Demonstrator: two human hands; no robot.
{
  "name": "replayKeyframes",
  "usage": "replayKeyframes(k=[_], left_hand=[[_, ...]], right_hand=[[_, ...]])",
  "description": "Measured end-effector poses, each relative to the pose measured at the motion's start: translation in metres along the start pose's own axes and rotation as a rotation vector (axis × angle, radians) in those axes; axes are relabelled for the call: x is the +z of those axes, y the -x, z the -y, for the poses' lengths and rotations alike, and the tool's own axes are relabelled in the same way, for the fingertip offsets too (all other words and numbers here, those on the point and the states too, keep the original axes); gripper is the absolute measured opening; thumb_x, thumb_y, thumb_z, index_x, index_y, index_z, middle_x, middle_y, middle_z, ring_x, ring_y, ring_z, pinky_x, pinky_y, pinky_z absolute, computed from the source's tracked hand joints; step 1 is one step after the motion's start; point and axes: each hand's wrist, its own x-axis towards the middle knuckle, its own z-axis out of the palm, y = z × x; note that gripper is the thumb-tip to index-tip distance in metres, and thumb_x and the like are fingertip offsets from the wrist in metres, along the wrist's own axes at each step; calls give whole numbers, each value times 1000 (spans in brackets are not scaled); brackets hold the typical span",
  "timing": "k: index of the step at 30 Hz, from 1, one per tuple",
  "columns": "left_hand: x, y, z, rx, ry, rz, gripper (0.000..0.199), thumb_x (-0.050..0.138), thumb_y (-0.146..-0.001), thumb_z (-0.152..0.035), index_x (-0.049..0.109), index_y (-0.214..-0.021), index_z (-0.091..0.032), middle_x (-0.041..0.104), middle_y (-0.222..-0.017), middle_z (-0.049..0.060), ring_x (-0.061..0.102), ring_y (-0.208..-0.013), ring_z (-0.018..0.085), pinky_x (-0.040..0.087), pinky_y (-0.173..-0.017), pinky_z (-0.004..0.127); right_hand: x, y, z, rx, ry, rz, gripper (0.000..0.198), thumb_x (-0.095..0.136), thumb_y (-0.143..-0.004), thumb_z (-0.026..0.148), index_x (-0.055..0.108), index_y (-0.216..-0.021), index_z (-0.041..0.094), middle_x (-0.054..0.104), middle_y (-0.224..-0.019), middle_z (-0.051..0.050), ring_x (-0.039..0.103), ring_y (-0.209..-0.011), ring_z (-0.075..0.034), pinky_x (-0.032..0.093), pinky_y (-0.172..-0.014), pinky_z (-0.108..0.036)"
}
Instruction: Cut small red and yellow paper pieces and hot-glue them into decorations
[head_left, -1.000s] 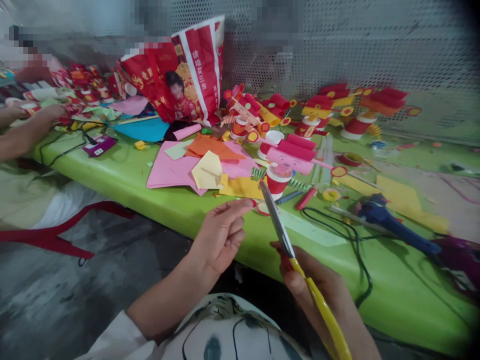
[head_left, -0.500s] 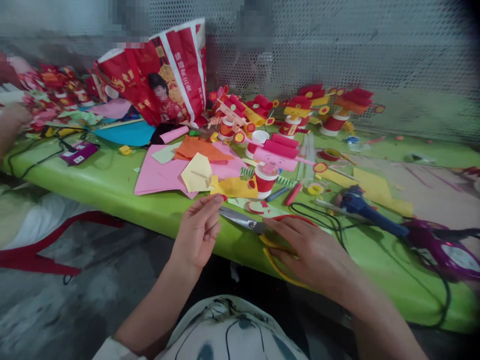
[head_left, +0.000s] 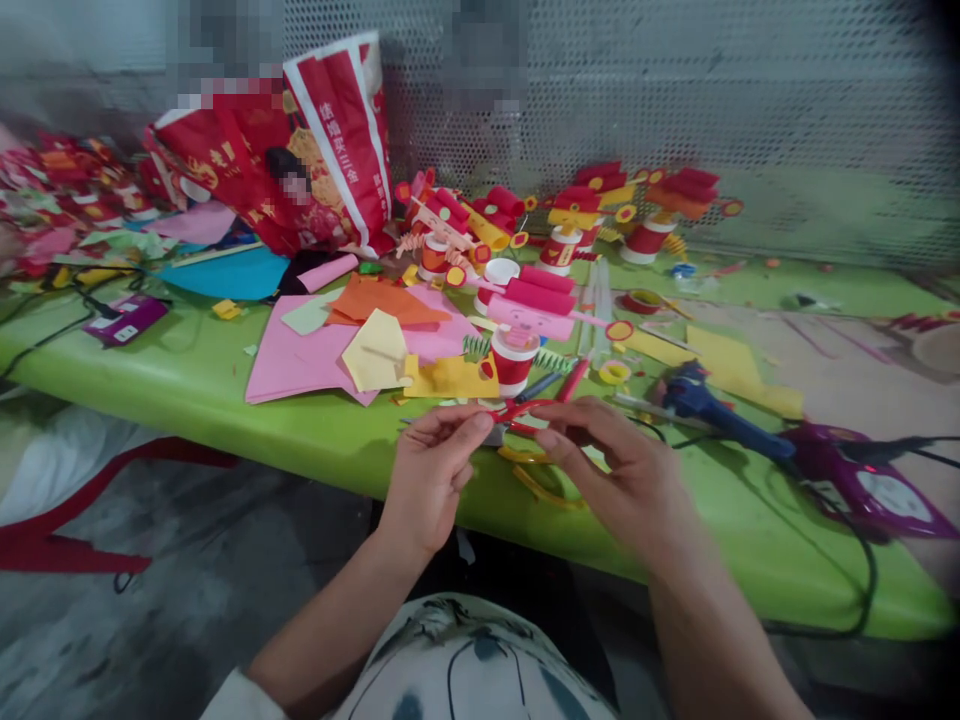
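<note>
In front of my body, my left hand [head_left: 435,470] is closed in a pinch, with a small red piece [head_left: 496,414] at its fingertips. Facing it, my right hand [head_left: 619,460] has thumb and index finger drawn together beside the same red area. Whether it grips the piece or something else, I cannot make out. Scissors with yellow and red handles [head_left: 536,485] lie under the hands at the table's front edge, partly covered by them. Just beyond stands a red-and-white paper cup figure [head_left: 514,365] with a pink rolled-paper head, beside a cut yellow paper piece [head_left: 450,378].
Pink sheets [head_left: 289,350] and a cream pentagon [head_left: 375,350] lie at left. A blue glue gun [head_left: 731,415], a purple power strip [head_left: 862,490] and cables lie at right. More paper figures [head_left: 561,235] and a red bag [head_left: 330,150] stand behind.
My right hand has come off the scissors and moved up to my left fingertips. My left hand has shifted slightly right. The view has turned a little to the right.
</note>
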Motion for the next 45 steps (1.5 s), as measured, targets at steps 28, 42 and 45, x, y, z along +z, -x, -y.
replayKeyframes(k=[28, 42, 45], left_hand=[[9, 3, 8, 26, -391, 212, 22, 81, -86, -37, 71, -79, -18, 49, -61, -5, 27, -48, 5, 19, -47, 23], [15, 2, 9, -97, -137, 244, 33, 69, -91, -49, 76, -98, -18, 61, -85, 2, 30, -51, 5, 25, -47, 21], [18, 1, 7, -152, 56, 192, 39, 64, -93, -52, 71, -111, -18, 61, -89, 3, 40, -57, 8, 36, -52, 20]], right_hand=[[6, 22, -2, -169, 212, -262, 21, 67, -99, 17, 74, -117, 24, 76, -108, -10, 74, -96, -23, 60, -82, -35], [-1, 14, 8, 274, -492, -84, 20, 74, -94, 37, 70, -84, 20, 63, -73, 1, 56, -61, -12, 47, -52, -22], [1, 18, 14, 135, -426, -75, 12, 70, -96, 26, 69, -85, 22, 65, -79, -1, 62, -71, -15, 53, -61, -25]])
